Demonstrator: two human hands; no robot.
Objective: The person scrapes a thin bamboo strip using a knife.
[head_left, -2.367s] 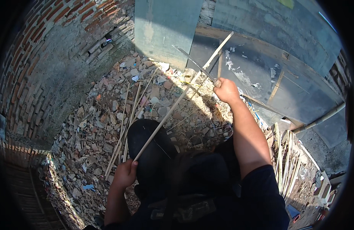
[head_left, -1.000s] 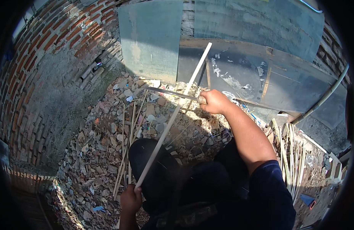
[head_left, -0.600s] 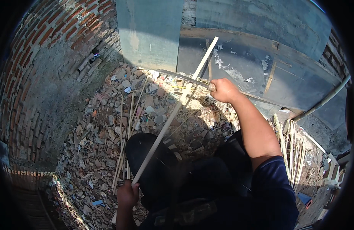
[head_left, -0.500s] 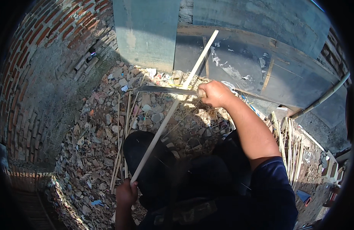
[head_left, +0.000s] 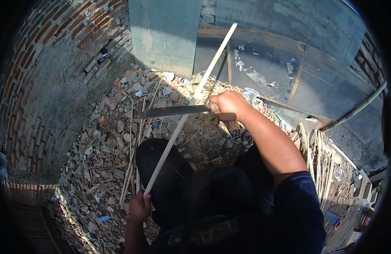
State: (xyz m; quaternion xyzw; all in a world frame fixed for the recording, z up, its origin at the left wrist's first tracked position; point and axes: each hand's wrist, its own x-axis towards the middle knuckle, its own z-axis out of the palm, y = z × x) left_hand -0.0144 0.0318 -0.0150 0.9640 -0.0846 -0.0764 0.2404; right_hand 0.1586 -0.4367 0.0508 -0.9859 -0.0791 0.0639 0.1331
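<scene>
My left hand [head_left: 139, 206] is closed round the lower end of a long pale strip, which looks like split bamboo [head_left: 172, 139]. The strip slants up and away to the right, past my dark-clothed knee. In my right hand [head_left: 229, 105] is the handle of a machete [head_left: 172, 111], its long dark blade pointing left. The blade lies across the strip at about mid-length; whether its edge bites into the wood cannot be made out. My right fingers are wrapped round the handle.
Broken brick and stone rubble [head_left: 106, 148] covers the ground. Several thin strips [head_left: 131, 156] lie to the left of my knee, and another bundle [head_left: 322, 165] lies at the right. A brick wall [head_left: 43, 106] rises at left, grey-blue panels [head_left: 163, 38] stand ahead. A handsaw [head_left: 332, 218] lies at lower right.
The machete has moved down along the strip, nearer to me, with my right hand shifting slightly left. My left hand still grips the strip's lower end.
</scene>
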